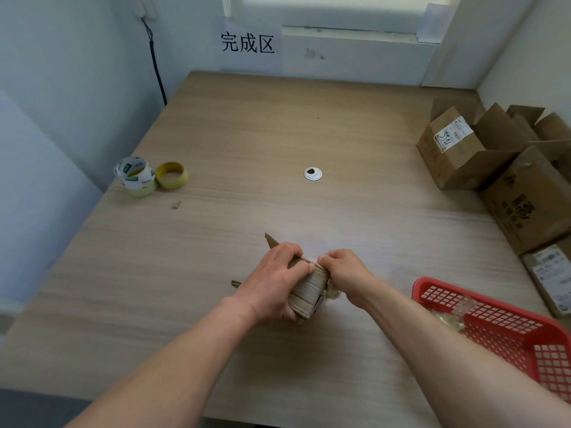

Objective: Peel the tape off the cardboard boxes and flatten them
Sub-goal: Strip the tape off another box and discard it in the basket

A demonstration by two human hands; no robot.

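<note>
Near table's (pixel 216 143) front edge, L hand (pixel 272 282) grips small cardboard box (pixel 309 291) w/ curled fingers while R hand (pixel 346 273) pinches tape (pixel 332 291) at its top edge; risk, imo: tape tears short or box twists loose.

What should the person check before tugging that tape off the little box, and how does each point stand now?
1. Box steadied: left hand grips the small box, ok.
2. Tape held: right hand pinches the tape at the box's top edge, ok.
3. Scrap bin close: red basket beside the right forearm, ok.
4. Room to flatten: open table surface ahead, ok.
5. All tape off: cannot tell.
</note>
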